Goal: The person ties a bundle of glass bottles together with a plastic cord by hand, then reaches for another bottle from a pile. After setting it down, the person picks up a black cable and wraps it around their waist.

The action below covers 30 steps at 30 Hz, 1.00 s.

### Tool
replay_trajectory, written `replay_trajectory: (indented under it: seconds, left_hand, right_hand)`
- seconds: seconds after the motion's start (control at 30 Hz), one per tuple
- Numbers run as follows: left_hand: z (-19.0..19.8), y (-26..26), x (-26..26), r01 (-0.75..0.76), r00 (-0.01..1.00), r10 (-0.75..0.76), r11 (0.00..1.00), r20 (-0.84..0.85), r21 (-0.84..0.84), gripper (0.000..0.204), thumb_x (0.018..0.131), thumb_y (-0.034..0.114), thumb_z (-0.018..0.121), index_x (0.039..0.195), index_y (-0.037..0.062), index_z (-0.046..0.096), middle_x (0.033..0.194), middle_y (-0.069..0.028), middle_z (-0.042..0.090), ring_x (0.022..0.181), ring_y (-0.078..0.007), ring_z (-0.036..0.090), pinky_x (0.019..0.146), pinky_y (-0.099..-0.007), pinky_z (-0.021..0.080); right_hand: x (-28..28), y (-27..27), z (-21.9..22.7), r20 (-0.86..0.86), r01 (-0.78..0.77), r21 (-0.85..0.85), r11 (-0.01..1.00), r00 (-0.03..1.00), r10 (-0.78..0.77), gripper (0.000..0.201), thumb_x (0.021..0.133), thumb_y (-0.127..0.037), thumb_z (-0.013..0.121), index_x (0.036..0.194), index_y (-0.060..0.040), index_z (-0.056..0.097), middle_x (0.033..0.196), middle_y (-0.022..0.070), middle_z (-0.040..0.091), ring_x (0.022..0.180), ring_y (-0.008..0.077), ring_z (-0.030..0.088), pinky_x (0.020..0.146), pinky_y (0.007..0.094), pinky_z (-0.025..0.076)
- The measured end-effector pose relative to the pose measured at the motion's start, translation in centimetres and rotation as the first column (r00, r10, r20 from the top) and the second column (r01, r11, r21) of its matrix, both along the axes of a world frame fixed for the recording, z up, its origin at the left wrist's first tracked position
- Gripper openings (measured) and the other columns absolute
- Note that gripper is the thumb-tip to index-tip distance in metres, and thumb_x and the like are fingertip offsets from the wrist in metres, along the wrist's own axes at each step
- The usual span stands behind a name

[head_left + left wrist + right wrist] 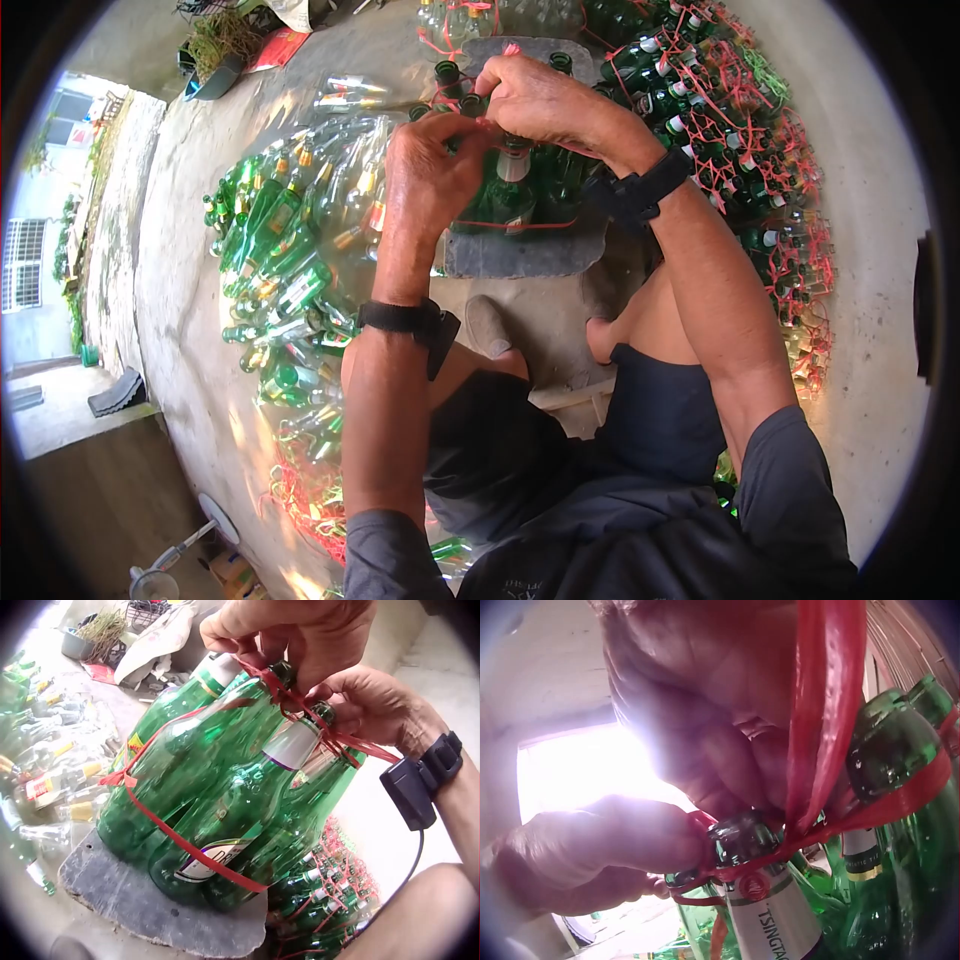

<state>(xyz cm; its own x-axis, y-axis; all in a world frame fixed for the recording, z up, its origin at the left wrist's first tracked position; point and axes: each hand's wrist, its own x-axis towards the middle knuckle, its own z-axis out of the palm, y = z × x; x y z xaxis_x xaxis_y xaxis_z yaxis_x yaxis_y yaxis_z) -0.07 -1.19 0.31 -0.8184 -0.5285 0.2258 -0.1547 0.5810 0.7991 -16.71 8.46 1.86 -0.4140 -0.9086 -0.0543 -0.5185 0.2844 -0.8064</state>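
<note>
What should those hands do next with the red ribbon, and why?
I'd say gently pull the red ribbon tighter: the left hand and right hand both grip it, and it runs round the necks of the green bottles. A lower red band already goes round their bodies, so a snug top would probably keep the bunch together.

Interior and surroundings, as my three cameras relay them. A bare grey concrete floor (185,165) carries sunlit patches at lower left in the head view. A plain pale wall (442,686) rises in the left wrist view. Beyond the open left side stands a white building with a barred window (22,265), a strip of green plants (70,270) beside it. Near the floor's far edge, a basin (214,82) holds dry grass (222,42). In my right wrist view, glare floods an opening (585,776), perhaps a doorway.
</note>
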Motion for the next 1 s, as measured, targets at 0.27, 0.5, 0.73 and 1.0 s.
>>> replay_trajectory:
  seconds: [0.27,0.5,0.73,1.0]
  left_hand:
    - [-0.7,-0.4,0.0,0.027,0.997,-0.014,0.987,-0.078,0.161,0.018,0.091,0.013,0.077,0.102,0.0,0.083,0.088,-0.0086,0.08,0.08,-0.0095,0.069,0.075,-0.0295,0.054]
    - [0.0,-0.2,0.2,0.044,0.993,-0.007,0.95,-0.118,0.31,0.022,0.09,0.017,0.08,0.1,-0.0027,0.082,0.077,-0.007,0.076,0.071,-0.0064,0.062,0.063,-0.0272,0.051]
    - [0.6,-0.3,0.3,0.037,0.998,-0.023,0.973,-0.066,0.23,0.026,0.092,0.02,0.078,0.1,-0.0047,0.08,0.079,-0.0076,0.075,0.072,-0.0074,0.062,0.064,-0.0278,0.05]
    - [-0.1,-0.7,0.0,0.058,0.994,-0.032,0.968,-0.109,0.246,0.024,0.093,0.016,0.073,0.101,-0.0064,0.078,0.085,-0.0107,0.078,0.077,-0.0099,0.067,0.067,-0.0295,0.053]
  right_hand:
    - [-0.2,0.3,0.0,0.11,-0.02,0.007,1.0,0.994,0.019,0.038,0.079,-0.004,0.059,0.115,0.0065,0.068,0.086,0.0197,0.072,0.083,0.029,0.07,0.072,0.0427,0.053]
    - [-0.6,0.4,-0.3,0.104,-0.016,0.02,1.0,0.994,0.014,0.045,0.088,-0.004,0.064,0.13,0.0111,0.059,0.093,0.014,0.074,0.079,0.0166,0.067,0.065,0.0326,0.051]
    - [-0.8,0.2,-0.6,0.16,-0.025,0.022,0.999,0.987,0.021,0.044,0.088,-0.005,0.066,0.129,0.01,0.061,0.094,0.0143,0.073,0.078,0.017,0.067,0.065,0.0324,0.05]
    - [-0.1,0.8,0.3,0.162,-0.003,-0.005,1.0,0.987,0.004,0.046,0.087,-0.006,0.067,0.131,0.0084,0.062,0.089,0.0111,0.07,0.074,0.0161,0.064,0.063,0.0328,0.048]
